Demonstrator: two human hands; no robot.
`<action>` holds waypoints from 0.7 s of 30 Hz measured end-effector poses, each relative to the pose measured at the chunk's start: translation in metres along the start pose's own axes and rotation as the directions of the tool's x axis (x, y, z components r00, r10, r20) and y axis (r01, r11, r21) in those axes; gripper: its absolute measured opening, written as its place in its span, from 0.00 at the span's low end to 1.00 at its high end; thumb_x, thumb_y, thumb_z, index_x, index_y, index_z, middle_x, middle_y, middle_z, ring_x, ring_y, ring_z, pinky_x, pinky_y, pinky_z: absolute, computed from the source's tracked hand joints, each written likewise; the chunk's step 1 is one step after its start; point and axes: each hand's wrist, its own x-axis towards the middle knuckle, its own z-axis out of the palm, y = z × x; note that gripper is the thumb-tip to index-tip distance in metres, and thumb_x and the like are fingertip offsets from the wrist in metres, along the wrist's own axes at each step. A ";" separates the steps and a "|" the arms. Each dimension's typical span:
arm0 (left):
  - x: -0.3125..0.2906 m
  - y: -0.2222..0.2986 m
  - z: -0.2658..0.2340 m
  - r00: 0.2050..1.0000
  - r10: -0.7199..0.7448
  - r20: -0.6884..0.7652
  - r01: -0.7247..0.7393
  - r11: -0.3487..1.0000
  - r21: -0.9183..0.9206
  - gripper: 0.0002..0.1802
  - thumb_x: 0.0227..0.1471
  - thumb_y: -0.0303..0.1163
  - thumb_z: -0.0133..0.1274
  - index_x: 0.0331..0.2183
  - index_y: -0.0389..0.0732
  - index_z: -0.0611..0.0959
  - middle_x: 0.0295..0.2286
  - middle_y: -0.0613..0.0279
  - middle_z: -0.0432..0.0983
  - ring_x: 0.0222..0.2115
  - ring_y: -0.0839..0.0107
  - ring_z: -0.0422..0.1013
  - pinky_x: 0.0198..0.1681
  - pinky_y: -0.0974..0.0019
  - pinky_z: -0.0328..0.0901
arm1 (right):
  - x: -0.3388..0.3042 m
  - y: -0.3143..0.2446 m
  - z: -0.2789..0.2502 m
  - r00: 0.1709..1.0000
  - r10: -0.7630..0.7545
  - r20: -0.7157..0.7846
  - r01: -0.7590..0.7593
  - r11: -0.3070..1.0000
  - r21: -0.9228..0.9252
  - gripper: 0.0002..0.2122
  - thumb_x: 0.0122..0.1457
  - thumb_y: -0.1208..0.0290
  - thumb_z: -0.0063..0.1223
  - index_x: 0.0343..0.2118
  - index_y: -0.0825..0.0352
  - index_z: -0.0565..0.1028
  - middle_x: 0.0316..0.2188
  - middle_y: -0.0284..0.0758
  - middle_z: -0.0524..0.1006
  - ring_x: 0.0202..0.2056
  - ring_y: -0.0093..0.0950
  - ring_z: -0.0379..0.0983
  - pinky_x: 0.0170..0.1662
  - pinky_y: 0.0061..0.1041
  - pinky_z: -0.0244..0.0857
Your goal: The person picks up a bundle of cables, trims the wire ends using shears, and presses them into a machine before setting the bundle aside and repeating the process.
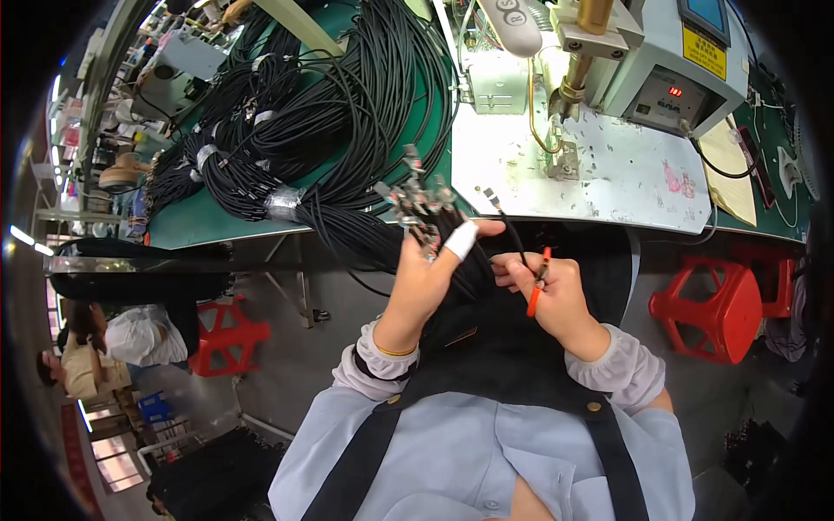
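Observation:
My left hand (pixel 425 272), with a white wrap on its thumb, is closed round a bundle of black cables. Their metal connector ends (pixel 423 204) fan out above the fingers and are smeared by motion. Just to the right, my right hand (pixel 552 291) pinches a single black cable (pixel 512 234), whose small metal plug (pixel 493 197) points up toward the bench edge. A small tool with orange grips (pixel 533 301) is also tucked in the right hand; its working end is hard to make out. The bundle's cables trail left from my left hand onto the bench.
Coiled black cables (pixel 287 139), tied in places, cover the left of the green bench (pixel 178 230). A machine with a metal press head (pixel 569 95) stands on a white plate (pixel 608 195); a grey control box (pixel 669 91) is beside it. Red stools (pixel 717 308) stand on both sides.

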 end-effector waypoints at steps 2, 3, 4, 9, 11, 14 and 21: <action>0.000 0.003 0.017 0.999 0.016 0.050 -0.013 0.998 -0.060 0.09 0.48 0.26 0.46 0.31 0.31 0.76 0.26 0.60 0.74 0.27 0.76 0.70 0.32 0.75 0.63 | 0.000 0.003 -0.005 0.998 0.038 0.053 -0.035 0.998 -0.060 0.04 0.47 0.78 0.51 0.25 0.73 0.73 0.17 0.39 0.73 0.18 0.27 0.72 0.23 0.23 0.64; 0.000 0.003 0.017 0.999 0.011 0.052 -0.008 0.998 -0.059 0.09 0.48 0.26 0.46 0.31 0.31 0.76 0.26 0.60 0.74 0.27 0.76 0.70 0.32 0.75 0.63 | 0.000 0.005 -0.007 0.992 -0.029 0.126 0.049 0.987 -0.154 0.04 0.46 0.77 0.52 0.26 0.72 0.74 0.17 0.39 0.73 0.19 0.28 0.72 0.23 0.24 0.64; -0.001 0.002 0.016 0.994 -0.046 0.095 0.053 0.995 -0.081 0.09 0.49 0.26 0.46 0.31 0.31 0.75 0.26 0.60 0.74 0.27 0.75 0.70 0.32 0.74 0.63 | 0.000 0.008 -0.009 0.975 -0.088 0.204 0.137 0.961 -0.242 0.05 0.46 0.77 0.52 0.27 0.71 0.74 0.18 0.40 0.74 0.19 0.30 0.73 0.23 0.25 0.65; 0.003 -0.008 0.011 0.943 -0.190 0.273 0.260 0.933 -0.251 0.08 0.48 0.25 0.46 0.32 0.31 0.75 0.26 0.60 0.74 0.27 0.74 0.70 0.32 0.74 0.63 | -0.006 -0.009 -0.042 0.896 -0.144 0.421 0.354 0.804 -0.478 0.09 0.44 0.73 0.55 0.30 0.68 0.76 0.22 0.39 0.76 0.22 0.34 0.73 0.25 0.27 0.66; 0.002 -0.017 0.013 0.924 -0.205 0.322 0.309 0.898 -0.314 0.08 0.48 0.25 0.46 0.32 0.31 0.74 0.25 0.60 0.74 0.27 0.74 0.70 0.32 0.74 0.64 | 0.001 -0.035 -0.059 0.886 -0.381 0.263 0.463 0.753 -0.467 0.11 0.43 0.73 0.56 0.33 0.67 0.75 0.27 0.39 0.75 0.27 0.33 0.73 0.30 0.28 0.66; -0.002 -0.035 0.028 0.873 -0.170 0.457 0.068 0.971 0.231 0.10 0.46 0.22 0.47 0.34 0.32 0.74 0.25 0.59 0.74 0.27 0.74 0.70 0.31 0.73 0.64 | 0.012 -0.040 -0.071 0.818 -0.545 0.185 0.553 0.655 -0.514 0.17 0.41 0.70 0.57 0.37 0.66 0.73 0.36 0.38 0.73 0.37 0.32 0.71 0.39 0.30 0.63; 0.009 -0.047 0.046 0.902 -0.255 0.347 0.183 0.956 0.228 0.12 0.42 0.20 0.48 0.35 0.33 0.73 0.27 0.58 0.73 0.28 0.74 0.70 0.31 0.72 0.64 | 0.017 -0.029 -0.071 0.779 -0.395 0.488 0.611 0.653 -0.448 0.26 0.39 0.63 0.58 0.45 0.64 0.67 0.49 0.36 0.65 0.51 0.31 0.60 0.53 0.34 0.49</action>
